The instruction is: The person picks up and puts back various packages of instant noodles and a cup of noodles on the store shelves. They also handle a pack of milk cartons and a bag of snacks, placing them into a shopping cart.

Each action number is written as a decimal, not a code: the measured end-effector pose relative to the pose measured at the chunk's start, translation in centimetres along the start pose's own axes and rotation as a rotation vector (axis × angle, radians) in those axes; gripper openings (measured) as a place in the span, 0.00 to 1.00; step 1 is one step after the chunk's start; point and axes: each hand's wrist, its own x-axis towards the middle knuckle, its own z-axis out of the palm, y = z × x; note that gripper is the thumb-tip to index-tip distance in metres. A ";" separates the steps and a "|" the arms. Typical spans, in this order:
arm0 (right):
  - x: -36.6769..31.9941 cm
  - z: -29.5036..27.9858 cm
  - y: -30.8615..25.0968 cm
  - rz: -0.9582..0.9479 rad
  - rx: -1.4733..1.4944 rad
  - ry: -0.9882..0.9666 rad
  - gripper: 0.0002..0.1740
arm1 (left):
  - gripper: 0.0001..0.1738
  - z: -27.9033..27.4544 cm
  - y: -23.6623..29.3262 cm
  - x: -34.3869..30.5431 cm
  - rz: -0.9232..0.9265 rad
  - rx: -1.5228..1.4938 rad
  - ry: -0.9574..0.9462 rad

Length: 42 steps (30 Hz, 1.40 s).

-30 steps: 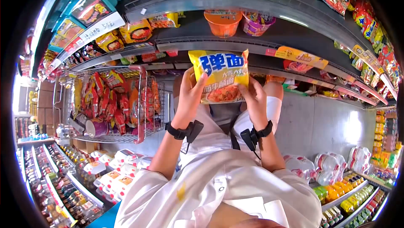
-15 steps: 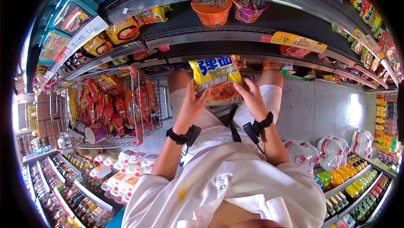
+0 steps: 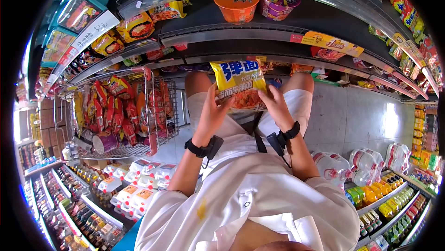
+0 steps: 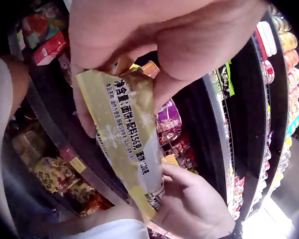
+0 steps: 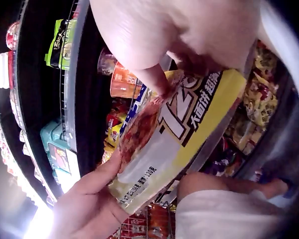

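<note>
A yellow and beige noodle packet (image 3: 241,85) is held between both hands above the person's lap, its printed front facing up in the head view. The left hand (image 3: 214,114) grips its left side, thumb on the front; the right hand (image 3: 276,109) pinches its lower right side. In the left wrist view the packet's edge (image 4: 127,129) shows small print, with the left hand (image 4: 159,40) at its upper end. The right wrist view has the packet (image 5: 174,129) with the right hand (image 5: 174,40) at its upper end and the left hand (image 5: 92,204) at the lower.
A wire cart (image 3: 150,112) holding many red packets and a purple cup (image 3: 104,143) stands at the left. Ahead are shelves (image 3: 222,33) with an orange noodle bowl (image 3: 236,6) and a purple one (image 3: 279,4). Large water bottles (image 3: 331,167) and white jugs (image 3: 134,197) stand behind.
Over the last second the packet has come slightly lower toward the lap and tipped, with both hands still gripping it. The head view has shifted a little relative to the shelves.
</note>
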 end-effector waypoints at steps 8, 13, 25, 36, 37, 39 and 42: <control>0.0 0.2 -0.2 0.011 0.199 0.009 0.14 | 0.32 0.1 2.0 -0.1 -0.031 -0.044 0.027; -0.2 0.4 -1.1 0.000 0.349 0.065 0.12 | 0.28 0.2 2.6 0.4 -0.029 -0.145 0.005; -0.5 -0.4 -1.3 -0.093 0.419 0.151 0.11 | 0.25 -0.2 1.5 0.8 -0.179 -0.226 -0.140; -0.6 -0.7 -1.9 -0.145 0.477 0.223 0.13 | 0.25 0.4 3.0 0.7 -0.239 -0.445 -0.161; -0.7 -0.7 -2.1 -0.147 0.494 0.227 0.13 | 0.25 0.3 3.0 0.7 -0.233 -0.436 -0.169; -0.8 -0.8 -2.2 -0.149 0.477 0.220 0.14 | 0.25 0.3 3.0 0.7 -0.219 -0.417 -0.183; -0.8 -0.8 -2.1 -0.159 0.451 0.213 0.14 | 0.25 0.2 2.6 0.8 -0.207 -0.393 -0.164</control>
